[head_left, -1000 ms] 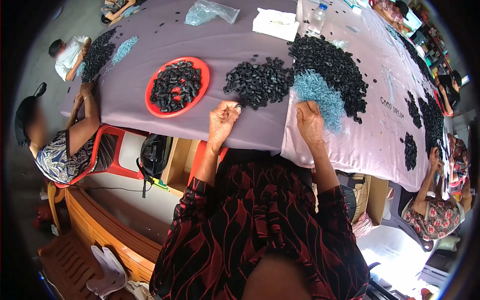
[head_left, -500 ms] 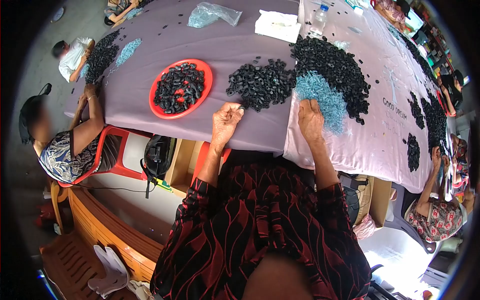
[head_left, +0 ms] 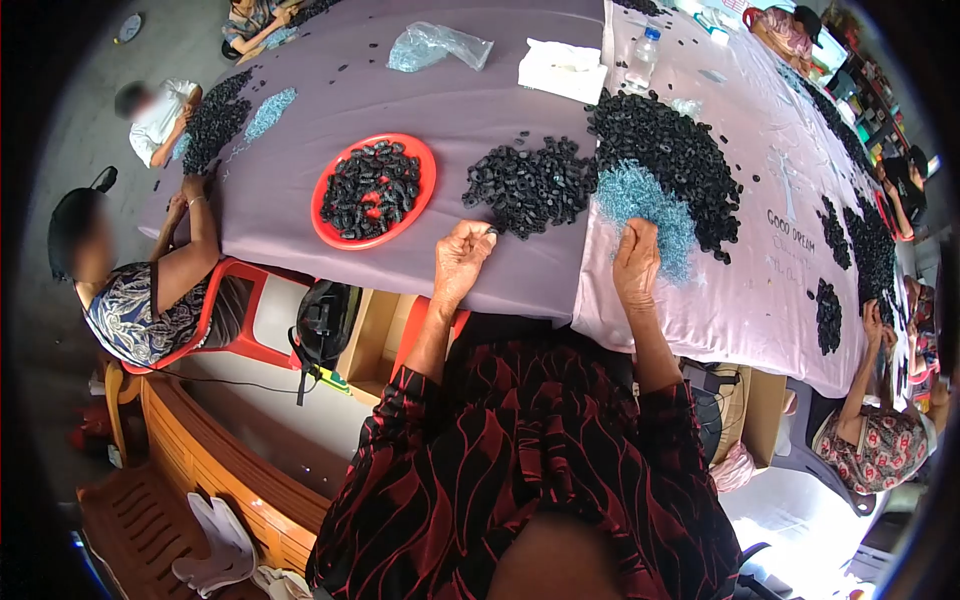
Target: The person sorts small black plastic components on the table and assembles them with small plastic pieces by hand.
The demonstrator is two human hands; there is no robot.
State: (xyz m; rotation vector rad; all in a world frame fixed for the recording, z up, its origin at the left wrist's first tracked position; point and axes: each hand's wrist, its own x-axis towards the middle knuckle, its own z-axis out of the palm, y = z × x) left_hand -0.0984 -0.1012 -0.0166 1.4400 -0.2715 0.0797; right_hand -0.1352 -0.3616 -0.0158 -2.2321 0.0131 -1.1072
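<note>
My left hand (head_left: 463,262) is closed in a pinch on a small black piece (head_left: 491,231), just below the middle pile of black pieces (head_left: 530,185). My right hand (head_left: 636,262) is closed, its fingertips at the lower left edge of the heap of small clear-blue pieces (head_left: 648,200); anything between those fingers is hidden. Behind the blue heap spreads a larger pile of black pieces (head_left: 680,150). To the left of my left hand, a red plate (head_left: 428,200) holds many black pieces.
A plastic bag (head_left: 438,47), a tissue pack (head_left: 562,70) and a bottle (head_left: 643,58) lie or stand farther back on the cloth-covered table (head_left: 290,200). People sit at the left and right sides, with more piles near them. A backpack (head_left: 325,322) hangs below the table's front edge.
The whole view has shifted slightly, with the table lower in the frame. My right hand has turned a little and its fingertips overlap the blue heap's edge. My left hand keeps its pinch.
</note>
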